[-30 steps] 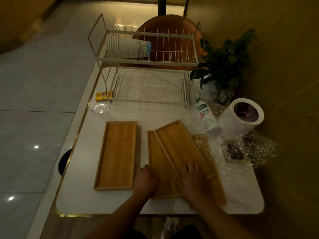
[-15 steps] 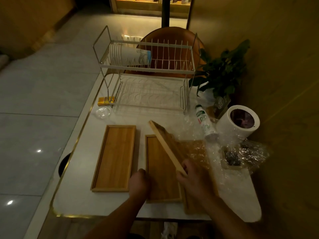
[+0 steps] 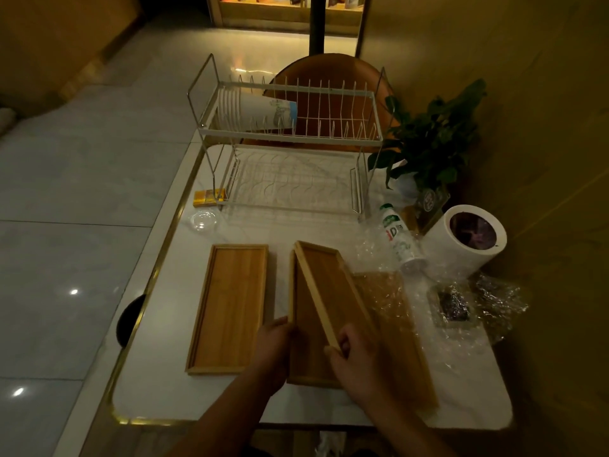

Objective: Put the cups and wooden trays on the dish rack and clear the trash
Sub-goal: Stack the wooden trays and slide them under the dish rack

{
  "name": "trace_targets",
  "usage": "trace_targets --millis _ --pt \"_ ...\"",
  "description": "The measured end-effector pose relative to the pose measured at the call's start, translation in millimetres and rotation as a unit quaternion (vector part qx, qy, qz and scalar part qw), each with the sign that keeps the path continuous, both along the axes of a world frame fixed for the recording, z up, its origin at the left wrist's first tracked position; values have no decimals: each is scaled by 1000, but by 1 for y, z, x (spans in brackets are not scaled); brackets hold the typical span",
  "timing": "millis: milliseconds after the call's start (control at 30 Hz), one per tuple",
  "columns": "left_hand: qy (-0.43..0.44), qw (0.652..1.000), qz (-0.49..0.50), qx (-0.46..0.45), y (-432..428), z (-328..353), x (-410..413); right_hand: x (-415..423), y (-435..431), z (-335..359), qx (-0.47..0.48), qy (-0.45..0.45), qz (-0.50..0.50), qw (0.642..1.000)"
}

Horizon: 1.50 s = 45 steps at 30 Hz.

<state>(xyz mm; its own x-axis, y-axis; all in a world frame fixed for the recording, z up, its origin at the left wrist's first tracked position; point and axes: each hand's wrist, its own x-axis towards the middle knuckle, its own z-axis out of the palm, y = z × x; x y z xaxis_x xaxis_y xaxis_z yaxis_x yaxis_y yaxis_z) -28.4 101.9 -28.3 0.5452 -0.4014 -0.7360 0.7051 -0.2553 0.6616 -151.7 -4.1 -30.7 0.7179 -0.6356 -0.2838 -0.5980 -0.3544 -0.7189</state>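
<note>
In front of the dish rack point(image 3: 290, 136), a tilted wooden tray point(image 3: 333, 285) is gripped by the right hand point(image 3: 354, 361); the flat tray point(image 3: 309, 364) beneath is touched by the left hand point(image 3: 273, 344), grip unclear.

Middle tray point(image 3: 308, 366): mostly hidden under tilted tray point(image 3: 333, 286). Bottle point(image 3: 398, 240) label: too small to read. Chair point(image 3: 326, 65): largely behind rack point(image 3: 290, 135). Dark item point(image 3: 451, 306) under wrap point(image 3: 496, 301): unidentifiable. Forearms point(image 3: 214, 427): cut by btm edge.
</note>
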Motion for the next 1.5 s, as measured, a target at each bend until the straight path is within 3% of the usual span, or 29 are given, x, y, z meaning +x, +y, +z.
trace_targets --millis 133,233,500,633,700,767,900,933,1000,1067,1167,1233,1500 --pt "70 996 12 -60 5 1 2 17 19 1 27 34 23 999" --pt "58 994 -11 -88 3 -3 0 30 27 5 35 50 27 998" --pt "-73 995 -39 48 -6 -17 2 23 13 -4 162 43 79 983" --pt "-58 997 -39 34 -4 -12 6 7 -31 -8 66 23 -7 998" --pt "-70 996 -37 46 3 -9 11 0 -60 -11 -42 111 33 992" --pt "-79 996 -27 45 11 -5 16 -3 -79 -12 -73 172 49 981" --pt "-83 996 -14 37 26 4 28 3 -63 -12 -125 126 22 984" --pt "-83 996 -15 30 29 6 31 8 -53 -10 -108 96 7 990" --pt "-82 996 -23 13 35 12 35 26 -36 -2 69 47 -38 996" --pt "-77 996 -37 -5 40 17 38 49 -24 5 233 29 -60 970" --pt "-73 996 -42 -29 50 22 45 69 -13 3 334 -17 -104 937" --pt "-69 996 -34 -41 57 23 50 78 -6 0 350 -35 -118 929" --pt "-112 993 8 -30 76 26 60 96 18 -7 285 -73 -56 954"
